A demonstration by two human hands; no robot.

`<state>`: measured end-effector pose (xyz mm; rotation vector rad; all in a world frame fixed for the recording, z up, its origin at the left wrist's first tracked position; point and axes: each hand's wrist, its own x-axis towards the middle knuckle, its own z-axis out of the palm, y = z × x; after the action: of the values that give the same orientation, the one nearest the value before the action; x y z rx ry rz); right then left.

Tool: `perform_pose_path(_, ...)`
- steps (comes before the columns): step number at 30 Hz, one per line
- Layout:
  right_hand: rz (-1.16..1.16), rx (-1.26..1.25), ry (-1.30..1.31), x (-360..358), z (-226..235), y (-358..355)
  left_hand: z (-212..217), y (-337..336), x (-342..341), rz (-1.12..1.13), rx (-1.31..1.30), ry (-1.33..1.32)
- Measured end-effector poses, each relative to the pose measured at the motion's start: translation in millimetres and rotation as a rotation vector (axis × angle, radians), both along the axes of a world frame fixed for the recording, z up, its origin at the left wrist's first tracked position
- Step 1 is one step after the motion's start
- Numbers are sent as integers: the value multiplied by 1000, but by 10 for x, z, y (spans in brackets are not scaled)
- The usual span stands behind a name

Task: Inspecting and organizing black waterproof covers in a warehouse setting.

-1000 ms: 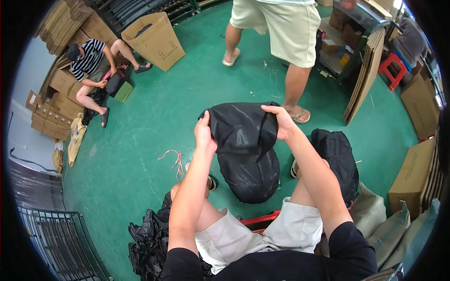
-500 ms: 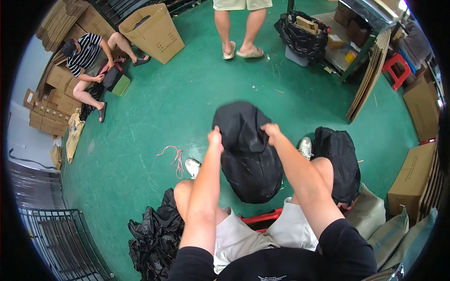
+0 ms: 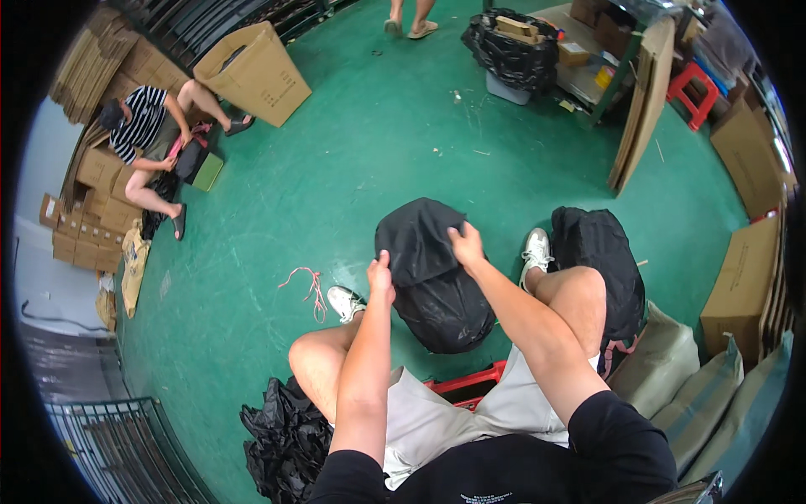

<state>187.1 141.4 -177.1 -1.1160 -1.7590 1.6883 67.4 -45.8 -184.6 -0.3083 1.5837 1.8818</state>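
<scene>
A black fabric bag (image 3: 420,239) is stretched between my hands in front of my knees. Its left edge is gripped in my left hand (image 3: 380,277), thumb up. My right hand (image 3: 467,245) pinches the upper right edge, with its other fingers partly hidden behind the cloth. Below the held fabric, a rounded, full black bundle (image 3: 443,315) rests between my feet. Whether fabric and bundle are one bag or two, I cannot tell. Beside my right foot stands another full black bag (image 3: 594,260) with pink string at its lower end.
Crumpled black plastic (image 3: 290,441) lies by my left leg. A loose pink string (image 3: 313,292) is on the green floor. Pale sacks (image 3: 663,357) and cartons (image 3: 739,294) line the right. A seated person (image 3: 147,126) handles a dark bag at far left, near an open carton (image 3: 260,76).
The held fabric has come down closer to the bundle and looks smoother. My right hand has shifted slightly left. The standing person has walked farther away; the whole view has tilted a little.
</scene>
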Motion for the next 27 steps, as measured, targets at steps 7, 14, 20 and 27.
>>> perform_pose_path(7, 367, 576, 534, -633, 1115, -109, 836, 315, -309, -42, 531, -73)
perform_pose_path(14, 1288, -10, 367, -631, 1851, -221, 1387, -158, -680, -287, 214, 22)
perform_pose_path(20, 159, -613, 558, -534, 771, 726, 1842, 363, -291, 80, 425, -18)
perform_pose_path(27, 156, 480, -39, -444, -645, 551, 1500, 471, -142, 180, 299, 10)
